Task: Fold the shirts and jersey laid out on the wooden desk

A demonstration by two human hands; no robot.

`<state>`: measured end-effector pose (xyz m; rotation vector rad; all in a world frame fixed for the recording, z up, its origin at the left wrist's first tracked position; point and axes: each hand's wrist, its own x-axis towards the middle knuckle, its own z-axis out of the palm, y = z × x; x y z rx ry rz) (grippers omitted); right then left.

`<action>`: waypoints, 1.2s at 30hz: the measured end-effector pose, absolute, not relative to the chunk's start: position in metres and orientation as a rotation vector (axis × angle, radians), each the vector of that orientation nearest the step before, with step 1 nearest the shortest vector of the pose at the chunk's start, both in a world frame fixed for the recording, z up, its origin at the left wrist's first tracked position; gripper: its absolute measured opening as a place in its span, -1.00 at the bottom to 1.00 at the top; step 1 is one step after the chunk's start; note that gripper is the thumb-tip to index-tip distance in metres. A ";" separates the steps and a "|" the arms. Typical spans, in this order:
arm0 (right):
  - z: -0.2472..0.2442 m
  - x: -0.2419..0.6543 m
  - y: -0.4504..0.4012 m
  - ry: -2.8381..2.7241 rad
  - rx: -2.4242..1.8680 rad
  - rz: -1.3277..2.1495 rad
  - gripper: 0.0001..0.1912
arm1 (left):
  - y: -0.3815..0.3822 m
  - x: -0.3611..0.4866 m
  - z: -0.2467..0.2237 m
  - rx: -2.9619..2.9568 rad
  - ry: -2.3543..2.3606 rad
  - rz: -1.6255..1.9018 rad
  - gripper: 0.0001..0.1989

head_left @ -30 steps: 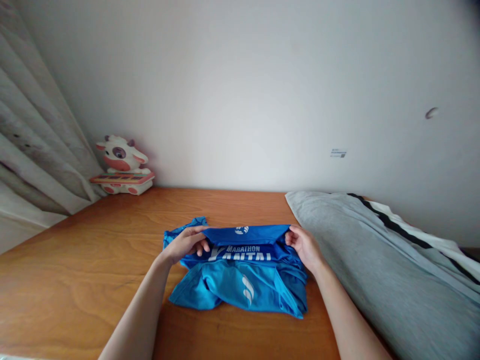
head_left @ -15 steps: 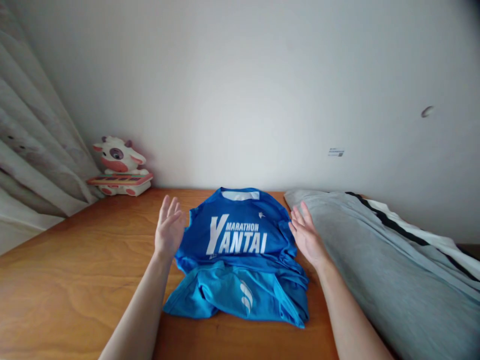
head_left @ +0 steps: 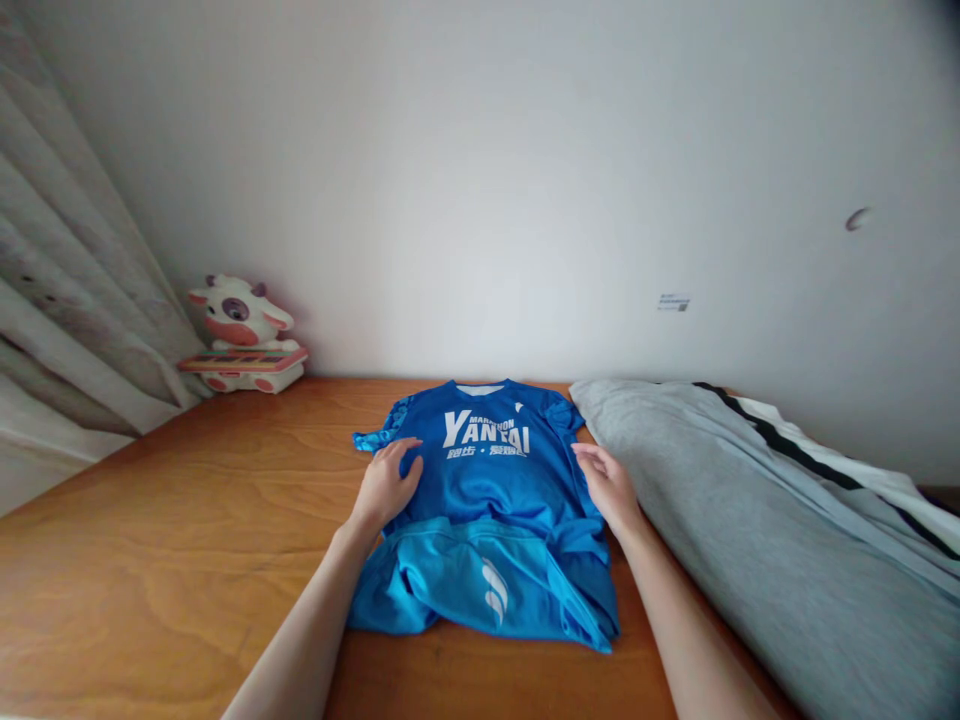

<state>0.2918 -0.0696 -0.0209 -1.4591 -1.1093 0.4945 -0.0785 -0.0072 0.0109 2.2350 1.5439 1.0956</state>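
A blue T-shirt (head_left: 495, 485) with white "Marathon Yantai" lettering lies face up on the wooden surface, its collar toward the wall. Its lower part is turned up, baring a lighter blue side (head_left: 450, 580) with a white logo. Wrinkles cross the middle just above that fold. At the shirt's left edge, below the sleeve, is my left hand (head_left: 386, 485), fingers stretched over the cloth and thumb apart. My right hand (head_left: 609, 488) is at the opposite edge, its fingers apart and slightly bent. Whether either palm presses on the fabric is hidden.
A grey pillow-like cloth bundle (head_left: 697, 500) with black and white stripes lies close on the right. The cow-shaped toy keyboard (head_left: 251, 365) stands at the back left beside a curtain (head_left: 82, 270). A pale wall (head_left: 480, 200) borders the wooden surface (head_left: 187, 520).
Both hands have come down onto the shirt's sides, the left one moving inward. The sleeves now spread outward, and the chest lettering sits farther back with another line showing.
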 end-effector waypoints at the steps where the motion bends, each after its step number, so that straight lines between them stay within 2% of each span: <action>1: -0.022 0.291 -0.070 -1.129 -1.479 0.460 -0.59 | -0.008 -0.077 0.009 2.325 1.576 0.994 -0.60; 6: -0.029 0.290 -0.076 -1.319 -1.618 0.226 -0.62 | -0.008 -0.080 -0.001 2.512 1.638 0.615 -0.47; 10: -0.034 0.293 -0.078 -1.490 -1.797 0.030 -0.66 | -0.004 -0.088 -0.008 2.528 1.691 0.439 -0.49; 18: -0.032 0.291 -0.080 -1.532 -1.820 -0.009 -0.64 | 0.001 -0.098 -0.009 2.530 1.696 0.500 -0.46; 22: -0.013 0.282 -0.086 -1.584 -1.736 -0.048 -0.74 | -0.007 -0.090 0.007 2.525 1.646 0.665 -0.52; 24: -0.001 0.273 -0.091 -1.662 -1.625 0.021 -0.76 | -0.014 -0.083 0.017 2.523 1.599 0.761 -0.61; 27: 0.015 0.257 -0.099 -1.778 -1.530 0.277 -0.63 | -0.025 -0.074 0.029 2.518 1.398 0.747 -0.67; 31: 0.022 0.245 -0.107 -1.837 -1.524 0.513 -0.52 | -0.036 -0.067 0.037 2.514 1.170 0.553 -0.60; 36: 0.023 0.247 -0.109 -1.883 -1.584 0.520 -0.41 | -0.037 -0.069 0.039 2.549 1.403 0.444 -0.50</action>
